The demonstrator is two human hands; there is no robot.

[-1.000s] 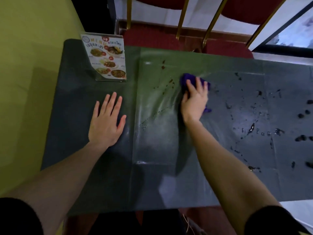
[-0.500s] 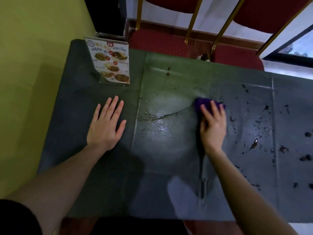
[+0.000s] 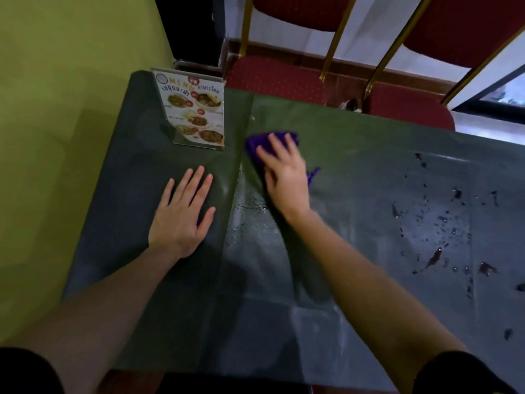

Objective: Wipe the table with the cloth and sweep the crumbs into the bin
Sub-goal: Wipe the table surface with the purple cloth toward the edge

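A purple cloth (image 3: 257,142) lies on the dark green table (image 3: 355,172) near its far edge, just right of the menu stand. My right hand (image 3: 284,172) presses flat on the cloth with straight fingers and covers most of it. Flat on the table to the left rests my left hand (image 3: 181,214), fingers spread, holding nothing. Dark crumbs and wet spots (image 3: 434,257) are scattered over the right part of the table. A wet streak (image 3: 250,211) shines between my two hands. No bin is in view.
A standing menu card (image 3: 196,115) is at the table's far left. A yellow-green wall (image 3: 56,137) runs along the left side. Two red chairs with gold frames (image 3: 284,75) stand behind the far edge.
My right hand has slid the cloth left and toward the far edge, up beside the menu card. The left hand has stayed flat in place.
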